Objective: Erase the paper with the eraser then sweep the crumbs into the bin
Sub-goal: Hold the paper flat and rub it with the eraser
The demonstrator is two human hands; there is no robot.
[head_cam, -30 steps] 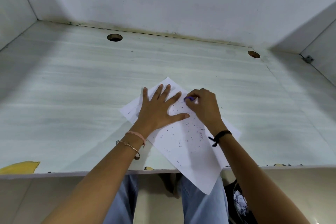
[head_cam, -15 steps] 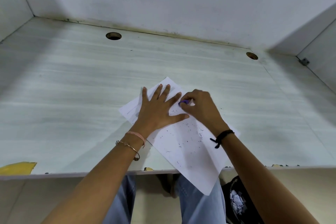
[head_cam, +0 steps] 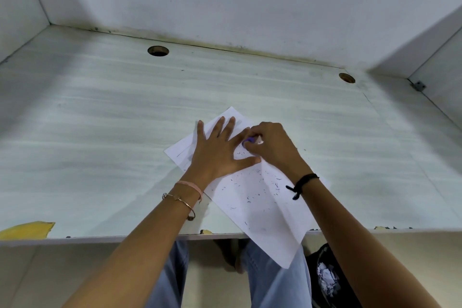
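The paper (head_cam: 252,197) lies slanted on the pale desk (head_cam: 100,132), its near corner hanging over the front edge. Left hand (head_cam: 220,152) is pressed flat on it, fingers spread apart. Right hand (head_cam: 272,147) has its fingertips pinched tight on a small purple eraser (head_cam: 250,139), touching the sheet right by the left index finger. Dark crumbs (head_cam: 260,190) sit scattered lower down, and the black bin (head_cam: 327,280) is under the desk on the right

Pale wood-grain desk (head_cam: 100,132), two cable holes; white paper (head_cam: 265,210) lies angled, corner overhanging front edge
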